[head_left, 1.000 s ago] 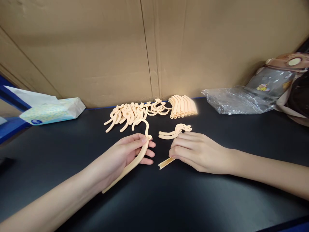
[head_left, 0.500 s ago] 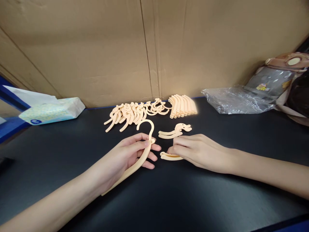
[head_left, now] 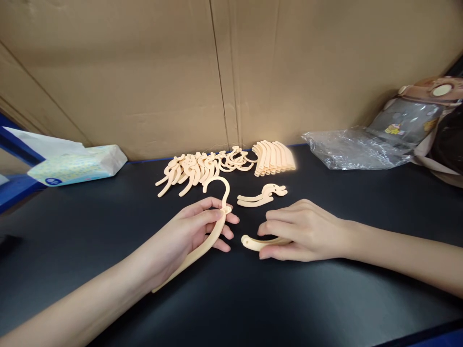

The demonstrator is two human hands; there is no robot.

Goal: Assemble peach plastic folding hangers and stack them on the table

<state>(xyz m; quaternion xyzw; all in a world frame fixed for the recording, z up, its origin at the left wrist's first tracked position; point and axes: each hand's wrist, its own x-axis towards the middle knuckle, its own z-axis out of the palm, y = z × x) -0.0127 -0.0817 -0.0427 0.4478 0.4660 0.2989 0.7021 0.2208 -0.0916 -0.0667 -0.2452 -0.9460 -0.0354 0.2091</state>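
Observation:
My left hand (head_left: pixel 200 224) is closed on a cream plastic hanger piece (head_left: pixel 206 246), a curved arm with a hook (head_left: pixel 221 180) joined at its top. The thumb presses near the joint, and the other fingers lie behind. To the right, my right hand (head_left: pixel 302 231) holds a second curved hanger arm (head_left: pixel 253 243) between thumb and fingers, low over the table. Its rounded end, with a small hole, points at my left hand; the far end is hidden under my palm. Just beyond my right hand lies a loose hanger part (head_left: pixel 262 196) with a shaped, animal-like end.
Along the back lie a pile of hooked hanger parts (head_left: pixel 190 171), loose hooks (head_left: pixel 237 161) and a stack of curved arms (head_left: pixel 274 158). A tissue pack (head_left: pixel 83 164) sits left. Clear plastic bag (head_left: pixel 354 152) and bottle (head_left: pixel 405 120) stand right, before a cardboard wall (head_left: pixel 144 82).
My right hand has shifted slightly right and turned the curved arm, so its holed end now faces up. My left hand and its hanger piece have barely moved.

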